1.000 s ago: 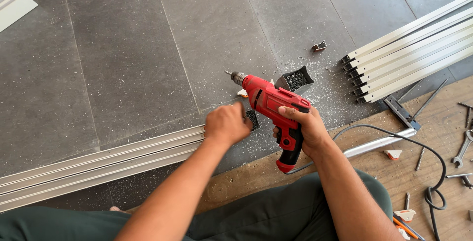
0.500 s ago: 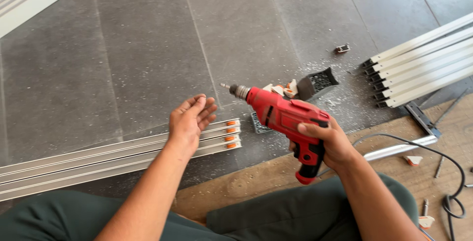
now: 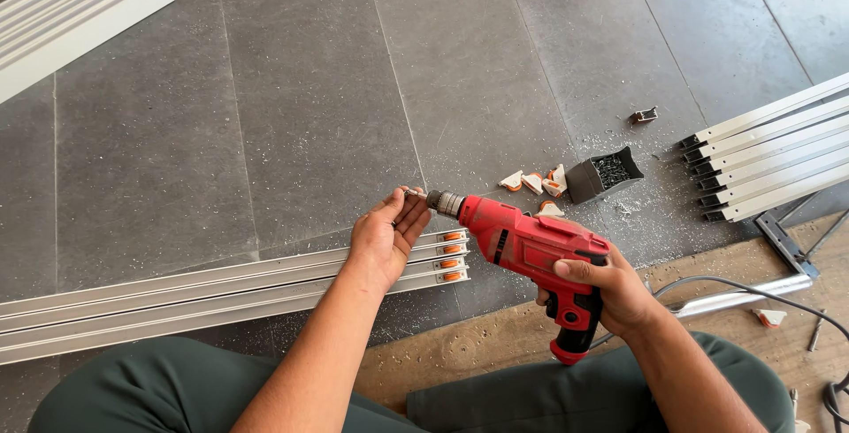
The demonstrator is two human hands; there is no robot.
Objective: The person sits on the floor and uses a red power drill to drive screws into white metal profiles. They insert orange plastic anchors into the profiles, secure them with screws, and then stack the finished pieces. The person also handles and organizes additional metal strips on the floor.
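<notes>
Floor of large dark grey tiles (image 3: 309, 97), dusted with pale specks and swarf, thickest toward the right; along the lower edge it gives way to a strip of bare wood board (image 3: 478, 344). Person seated, green trouser legs (image 3: 177, 389) at bottom of frame, both cut off by the edge. Right hand (image 3: 610, 287) wrapped tight round the handle of a red power drill (image 3: 531, 243), forefinger lying along the body; the grip is fully closed on the tool. Drill held level above the floor, chuck pointing left. Left hand (image 3: 385, 238) cupped palm-up at the chuck tip, fingers loosely curled, touching or just short of the bit; something small and pale sits at the fingertips, too small to make out, and whether that grip pinches it cannot be told. Below the left hand, a bundle of long pale aluminium rails (image 3: 203, 300) lies on the floor, orange fittings at its near end, far end cut off at left. Second stack of rails (image 3: 769, 154) at right, cut off by the frame; a third (image 3: 71, 17) at upper left. Small black box of screws (image 3: 604, 175) beyond the drill, white-and-orange plastic pieces (image 3: 533, 183) just beside it. Drill's black cord (image 3: 752, 290) runs right, out of view. Metal tube (image 3: 743, 298) partly hidden behind the right wrist.
</notes>
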